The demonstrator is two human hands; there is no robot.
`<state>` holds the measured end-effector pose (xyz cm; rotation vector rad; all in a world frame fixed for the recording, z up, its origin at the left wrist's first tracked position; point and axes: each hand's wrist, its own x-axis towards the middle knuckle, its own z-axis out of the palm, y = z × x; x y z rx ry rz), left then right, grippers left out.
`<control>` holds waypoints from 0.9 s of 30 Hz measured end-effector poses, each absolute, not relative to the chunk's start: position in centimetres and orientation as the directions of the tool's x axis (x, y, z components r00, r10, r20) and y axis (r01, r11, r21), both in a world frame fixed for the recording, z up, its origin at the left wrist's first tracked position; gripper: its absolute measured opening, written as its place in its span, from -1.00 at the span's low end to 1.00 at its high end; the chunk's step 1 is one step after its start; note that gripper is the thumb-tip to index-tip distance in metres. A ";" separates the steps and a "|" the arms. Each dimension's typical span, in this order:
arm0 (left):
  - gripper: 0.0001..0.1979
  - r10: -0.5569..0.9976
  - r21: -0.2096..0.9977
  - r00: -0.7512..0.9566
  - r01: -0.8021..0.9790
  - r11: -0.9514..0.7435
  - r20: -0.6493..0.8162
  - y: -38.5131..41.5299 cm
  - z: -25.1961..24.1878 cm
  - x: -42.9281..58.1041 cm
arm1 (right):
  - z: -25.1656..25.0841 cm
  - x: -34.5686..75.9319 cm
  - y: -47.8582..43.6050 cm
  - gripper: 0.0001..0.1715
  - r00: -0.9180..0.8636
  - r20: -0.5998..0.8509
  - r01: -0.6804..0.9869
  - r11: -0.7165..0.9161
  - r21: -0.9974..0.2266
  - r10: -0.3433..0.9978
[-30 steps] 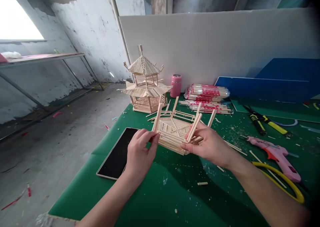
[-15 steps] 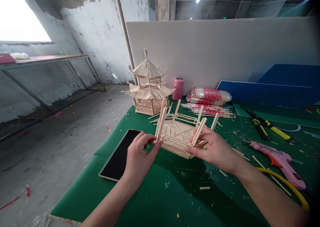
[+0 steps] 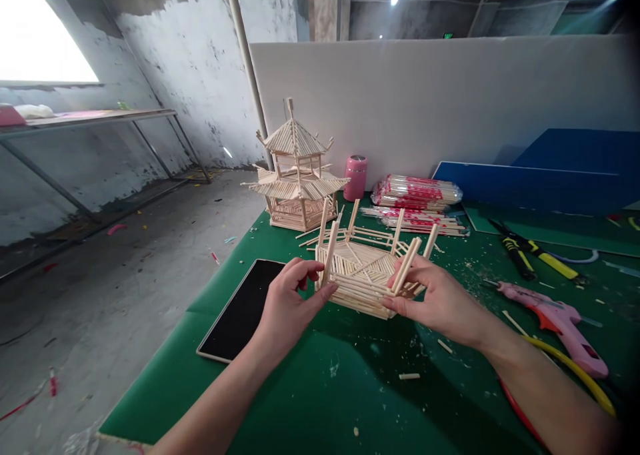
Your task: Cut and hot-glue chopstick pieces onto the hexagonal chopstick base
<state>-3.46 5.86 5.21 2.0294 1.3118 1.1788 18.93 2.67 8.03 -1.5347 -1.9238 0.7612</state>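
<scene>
Between my hands is a hexagonal stick base built of pale wooden sticks, with upright posts at its corners and low rails. My left hand pinches its near left corner, thumb and fingers around the foot of a post. At the near right corner, my right hand grips the base beside another post, thumb on the front edge. The base is held slightly above the green table, casting a shadow. Behind it stands a finished-looking two-tier stick pagoda.
A black tablet-like panel lies left of the base. Wrapped stick bundles and a pink canister stand at the back. To the right are a pink glue gun, yellow-black pliers, a yellow cable and stick scraps.
Both hands and the stick base have shifted slightly right. My grip at both corners stays the same.
</scene>
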 end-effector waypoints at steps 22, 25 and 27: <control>-0.88 0.864 0.691 0.201 0.530 -0.492 0.461 5.8 4.8 -3.0 | 7.7 19.6 2.8 -0.74 -0.217 0.084 0.653 0.208 -0.728 0.973; -0.87 0.865 0.696 0.193 0.525 -0.489 0.462 5.8 4.8 -3.0 | 7.7 19.6 2.8 -0.76 -0.207 0.092 0.661 0.208 -0.721 0.974; -0.87 0.863 0.699 0.189 0.519 -0.492 0.468 5.8 4.7 -2.9 | 7.8 19.6 2.8 -0.79 -0.205 0.094 0.668 0.210 -0.714 0.974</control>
